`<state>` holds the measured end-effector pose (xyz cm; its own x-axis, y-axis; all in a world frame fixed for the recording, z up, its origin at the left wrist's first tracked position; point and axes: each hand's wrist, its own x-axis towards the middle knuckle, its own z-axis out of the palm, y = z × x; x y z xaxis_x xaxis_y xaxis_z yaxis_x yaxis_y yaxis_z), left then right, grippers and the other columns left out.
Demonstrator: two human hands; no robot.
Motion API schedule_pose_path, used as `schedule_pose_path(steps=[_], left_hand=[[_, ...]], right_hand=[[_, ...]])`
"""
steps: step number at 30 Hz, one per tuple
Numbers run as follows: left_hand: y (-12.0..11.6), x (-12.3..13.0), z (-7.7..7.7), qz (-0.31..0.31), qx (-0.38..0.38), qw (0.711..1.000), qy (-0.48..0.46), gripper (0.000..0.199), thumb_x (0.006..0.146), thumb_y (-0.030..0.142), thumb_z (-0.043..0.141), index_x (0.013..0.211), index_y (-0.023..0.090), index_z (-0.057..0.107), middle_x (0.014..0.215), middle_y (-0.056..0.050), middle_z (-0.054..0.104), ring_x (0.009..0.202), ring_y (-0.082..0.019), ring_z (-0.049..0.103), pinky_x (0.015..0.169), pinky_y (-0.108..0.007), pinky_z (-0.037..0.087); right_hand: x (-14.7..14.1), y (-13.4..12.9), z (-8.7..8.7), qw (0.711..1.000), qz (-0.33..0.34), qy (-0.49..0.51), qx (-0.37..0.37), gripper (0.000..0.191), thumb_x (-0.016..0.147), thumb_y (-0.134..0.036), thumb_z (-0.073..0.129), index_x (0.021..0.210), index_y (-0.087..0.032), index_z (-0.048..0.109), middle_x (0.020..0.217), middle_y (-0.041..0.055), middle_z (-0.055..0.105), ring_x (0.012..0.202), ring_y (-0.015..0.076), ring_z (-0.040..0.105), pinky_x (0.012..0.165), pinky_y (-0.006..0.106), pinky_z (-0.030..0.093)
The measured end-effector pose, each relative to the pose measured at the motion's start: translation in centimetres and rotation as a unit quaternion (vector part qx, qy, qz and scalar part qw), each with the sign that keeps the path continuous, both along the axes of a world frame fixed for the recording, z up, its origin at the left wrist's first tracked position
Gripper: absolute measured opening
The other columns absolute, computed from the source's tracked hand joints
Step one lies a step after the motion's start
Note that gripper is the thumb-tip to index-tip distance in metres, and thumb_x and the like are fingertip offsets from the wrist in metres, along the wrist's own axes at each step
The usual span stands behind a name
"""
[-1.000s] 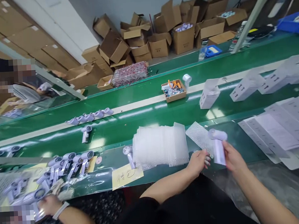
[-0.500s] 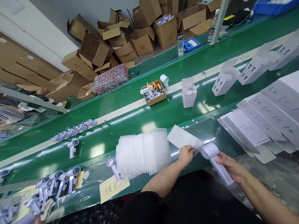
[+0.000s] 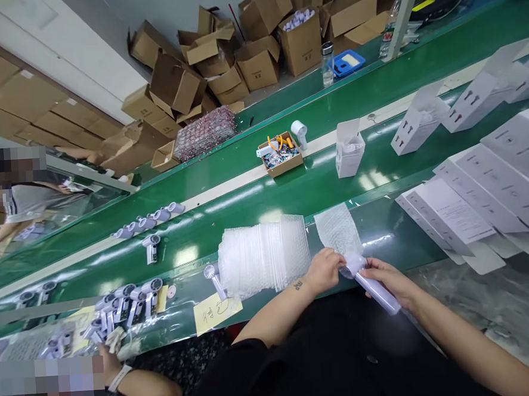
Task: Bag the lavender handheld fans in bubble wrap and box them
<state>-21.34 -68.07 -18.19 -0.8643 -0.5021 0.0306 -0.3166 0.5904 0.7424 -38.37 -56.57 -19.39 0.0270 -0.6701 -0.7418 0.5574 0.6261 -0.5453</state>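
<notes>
Fingers of the left hand (image 3: 325,270) pinch the near edge of the bubble sleeve (image 3: 338,229), right at the purple fan's head. The right hand (image 3: 388,281) has its thumb and fingers closed around the upper handle of the purple fan (image 3: 378,294), which tilts, handle toward 4 o'clock. How far the head sits inside the sleeve, I cannot tell. From the fan, the sleeve spreads toward 11 o'clock, the sleeve stack (image 3: 263,256) lies between 9 and 10, 1 open white box (image 3: 350,157) stands at 12, and flattened white boxes (image 3: 465,209) lie at 2.
</notes>
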Motion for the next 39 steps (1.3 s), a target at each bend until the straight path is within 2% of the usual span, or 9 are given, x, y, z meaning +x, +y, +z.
schedule_pose_path(steps=[3,8,13,18,21,25,28,33,39], left_hand=[[1.2,1.5,0.4,-0.072,-0.047,0.996,-0.022,0.018,0.082,0.015,0.042,0.086,0.015,0.06,0.08,-0.007,0.059,0.08,-0.017,0.054,0.076,-0.03,0.045],[2.6,1.1,1.4,-0.054,-0.028,0.996,-0.061,0.019,0.084,0.017,0.043,0.091,0.016,0.06,0.085,-0.006,0.061,0.084,-0.017,0.056,0.079,-0.03,0.046],[2.1,0.7,2.2,-0.092,0.03,0.99,-0.103,0.016,0.079,0.017,0.05,0.089,0.017,0.062,0.089,-0.006,0.062,0.087,-0.018,0.056,0.082,-0.031,0.044],[1.7,2.8,1.2,0.048,0.335,0.925,-0.171,0.008,0.075,0.02,0.059,0.076,0.012,0.063,0.065,0.001,0.056,0.059,-0.01,0.049,0.059,-0.022,0.04],[1.9,3.7,1.9,0.078,0.422,0.892,-0.141,0.008,0.074,0.019,0.06,0.076,0.011,0.063,0.06,0.002,0.052,0.052,-0.007,0.043,0.054,-0.02,0.036],[2.5,4.0,3.9,-0.019,0.371,0.914,-0.162,0.005,0.072,0.016,0.061,0.075,0.014,0.064,0.064,0.002,0.056,0.058,-0.008,0.047,0.058,-0.02,0.037],[2.8,3.2,4.8,-0.087,0.282,0.938,-0.183,0.007,0.073,0.017,0.059,0.076,0.017,0.066,0.067,0.003,0.059,0.065,-0.009,0.051,0.062,-0.02,0.038],[2.1,1.1,5.1,0.002,0.243,0.962,-0.126,0.012,0.075,0.021,0.057,0.08,0.016,0.066,0.075,0.001,0.063,0.071,-0.011,0.053,0.067,-0.021,0.041],[-1.0,2.6,7.5,0.006,0.369,0.929,-0.03,0.026,0.079,0.034,0.055,0.091,0.012,0.063,0.073,-0.003,0.059,0.067,-0.012,0.053,0.063,-0.024,0.043]], right_hand=[[1.7,0.4,0.8,0.998,-0.068,0.001,-0.003,0.031,0.068,-0.025,0.071,0.092,-0.022,0.051,0.069,-0.0028,0.057,0.054,0.0123,0.055,0.049,0.032,0.055],[4.7,1.0,1.2,0.995,-0.104,-0.003,0.003,0.041,0.069,-0.021,0.068,0.105,-0.028,0.048,0.073,-0.0033,0.061,0.054,0.0143,0.059,0.049,0.032,0.055],[5.9,2.0,0.7,0.979,-0.189,0.008,0.078,0.022,0.073,-0.022,0.064,0.078,-0.023,0.043,0.061,-0.0033,0.057,0.052,0.0147,0.058,0.052,0.029,0.052],[5.7,4.2,2.3,0.992,-0.044,0.098,0.061,0.027,0.071,-0.035,0.067,0.073,-0.021,0.044,0.057,-0.0056,0.05,0.05,0.0102,0.05,0.047,0.022,0.041],[5.3,5.3,4.9,0.968,0.085,0.235,0.012,0.031,0.075,-0.047,0.06,0.071,-0.021,0.045,0.054,-0.0082,0.04,0.047,0.007,0.037,0.042,0.018,0.029],[4.8,6.4,7.9,0.946,0.19,0.261,-0.012,0.032,0.077,-0.046,0.057,0.067,-0.02,0.042,0.058,-0.0075,0.039,0.051,0.0066,0.038,0.046,0.018,0.032],[4.6,6.4,8.7,0.958,0.161,0.237,0.013,0.031,0.076,-0.044,0.056,0.066,-0.02,0.04,0.061,-0.0062,0.044,0.054,0.0079,0.045,0.05,0.02,0.04],[3.7,4.9,9.5,0.951,0.136,0.279,0.0,0.029,0.074,-0.043,0.059,0.067,-0.02,0.043,0.062,-0.0028,0.053,0.06,0.0131,0.056,0.061,0.029,0.05],[0.6,3.5,11.6,0.944,0.146,0.256,-0.151,0.027,0.082,-0.043,0.056,0.072,-0.019,0.048,0.067,-0.0004,0.058,0.067,0.0131,0.056,0.066,0.027,0.046]])
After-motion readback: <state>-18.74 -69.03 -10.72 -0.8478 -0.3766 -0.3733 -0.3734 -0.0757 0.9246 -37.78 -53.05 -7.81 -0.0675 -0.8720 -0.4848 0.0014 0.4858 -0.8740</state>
